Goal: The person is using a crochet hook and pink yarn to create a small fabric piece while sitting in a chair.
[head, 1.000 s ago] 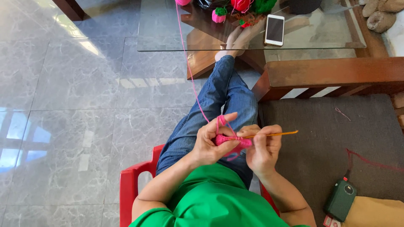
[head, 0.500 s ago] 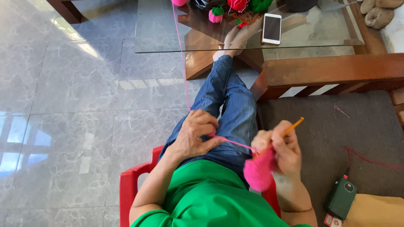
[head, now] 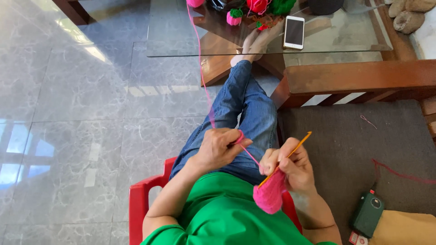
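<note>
While my left hand [head: 221,147] pinches the taut pink yarn [head: 249,154] and my right hand [head: 290,170] grips the orange hook [head: 287,157] and pink piece [head: 270,196], a tug might slip what seems a loose loop.

- One head-worn view, looking steeply down (slightly forward) over the person's lap to the floor [head: 81,136].
- Hands close; glass bench [head: 345,36] farther off.

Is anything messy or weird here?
Mostly tidy. Two loose yarn scraps lie on the dark cushion: a short pink bit and a longer red strand. A bare foot rests under the glass table.
</note>
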